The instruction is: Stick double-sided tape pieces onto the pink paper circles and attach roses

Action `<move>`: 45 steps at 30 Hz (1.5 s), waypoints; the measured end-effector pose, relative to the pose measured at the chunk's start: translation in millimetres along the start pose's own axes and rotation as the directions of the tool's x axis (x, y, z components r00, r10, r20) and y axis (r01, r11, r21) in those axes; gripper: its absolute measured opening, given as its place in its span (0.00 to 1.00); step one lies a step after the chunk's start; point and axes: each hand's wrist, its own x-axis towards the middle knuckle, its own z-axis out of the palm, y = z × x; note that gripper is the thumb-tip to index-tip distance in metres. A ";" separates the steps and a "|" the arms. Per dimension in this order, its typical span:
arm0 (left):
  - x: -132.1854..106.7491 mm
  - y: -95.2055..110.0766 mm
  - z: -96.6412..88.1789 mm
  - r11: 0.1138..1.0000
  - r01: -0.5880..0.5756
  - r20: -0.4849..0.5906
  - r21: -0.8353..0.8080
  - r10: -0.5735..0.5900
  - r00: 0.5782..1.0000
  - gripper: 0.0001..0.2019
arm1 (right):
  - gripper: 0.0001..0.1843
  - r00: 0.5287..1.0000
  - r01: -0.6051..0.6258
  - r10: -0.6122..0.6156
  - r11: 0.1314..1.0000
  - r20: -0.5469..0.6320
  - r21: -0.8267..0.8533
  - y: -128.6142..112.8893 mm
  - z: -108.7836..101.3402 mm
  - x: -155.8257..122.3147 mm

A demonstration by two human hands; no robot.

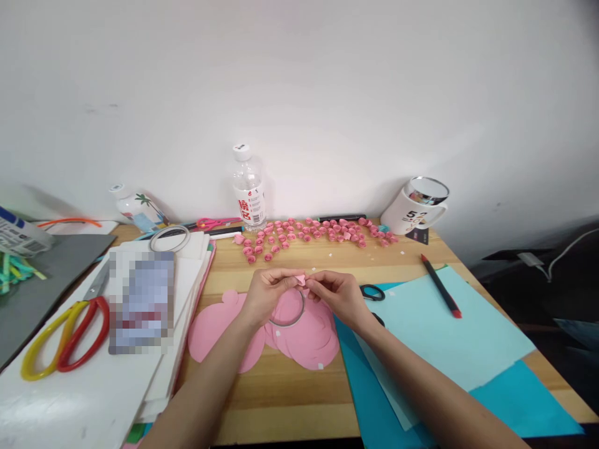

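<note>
A small folded piece of pink paper (301, 280) is pinched between my two hands, above the middle of the table. My left hand (270, 293) grips it from the left with thumb and forefinger, and my right hand (336, 294) holds its other side. Below them lie pink paper cut-outs (322, 346) with rounded edges, overlapping in a pile. A thin ring (299, 317), perhaps a tape roll, rests on the pile, partly hidden by my left hand. Behind my hands, many small rolled pink paper roses (306, 237) are spread in a band near the wall.
Left: yellow-and-red scissors (70, 340) on white sheets (88, 399), another ring (169, 238). Back: a clear bottle (249, 193) and a white mug (414, 209). Right: light blue paper (449, 330) over darker blue sheets (528, 399), a black-and-red pen (441, 287), black scissor handles (373, 292) beside my right wrist.
</note>
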 end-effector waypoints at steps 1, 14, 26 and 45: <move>0.1 0.0 -0.1 1.000 0.000 0.002 -0.002 0.000 1.000 0.07 | 0.16 1.000 0.002 -0.002 1.000 -0.003 0.001 0.0 0.2 -0.2; -0.5 3.6 -1.7 1.000 0.003 0.039 -0.003 -0.003 0.999 0.05 | 0.16 1.000 -0.024 0.024 0.998 0.012 0.053 -6.6 0.0 -1.2; -0.6 4.8 -2.1 1.000 0.004 0.048 0.026 -0.005 0.999 0.05 | 0.15 1.000 0.017 -0.017 0.999 0.009 0.028 -7.8 0.6 -2.1; -1.1 5.6 -0.6 1.000 0.007 0.045 0.022 -0.007 0.999 0.05 | 0.10 0.972 0.210 -0.227 0.954 -0.060 -0.213 -1.8 3.2 -6.3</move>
